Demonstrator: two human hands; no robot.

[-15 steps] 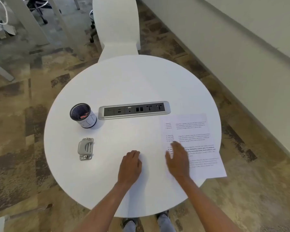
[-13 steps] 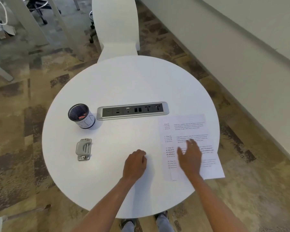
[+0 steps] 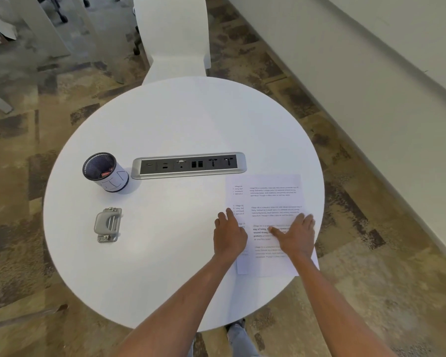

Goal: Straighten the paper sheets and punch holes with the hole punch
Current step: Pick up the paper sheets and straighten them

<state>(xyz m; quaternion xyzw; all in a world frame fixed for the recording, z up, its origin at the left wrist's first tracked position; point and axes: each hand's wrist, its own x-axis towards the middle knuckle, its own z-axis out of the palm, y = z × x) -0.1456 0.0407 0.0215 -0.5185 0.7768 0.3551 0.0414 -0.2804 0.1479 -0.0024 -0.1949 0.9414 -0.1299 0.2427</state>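
Printed paper sheets (image 3: 268, 199) lie slightly fanned at the right side of the round white table (image 3: 180, 119), their near right corner hanging over the edge. My left hand (image 3: 229, 235) rests flat on the sheets' left edge, fingers apart. Flat on the right half of the sheets lies my right hand (image 3: 295, 235), thumb stretched left. Neither hand grips anything. A grey metal hole punch (image 3: 108, 224) sits on the table's left part, far from both hands.
A mesh pen cup (image 3: 104, 172) stands behind the hole punch. A silver socket strip (image 3: 188, 165) is set into the table's middle. A white chair (image 3: 173, 34) stands beyond the table. A wall runs along the right.
My left hand has slid right from the bare table onto the sheets' left edge. My right hand has moved right across the sheets toward their right side.
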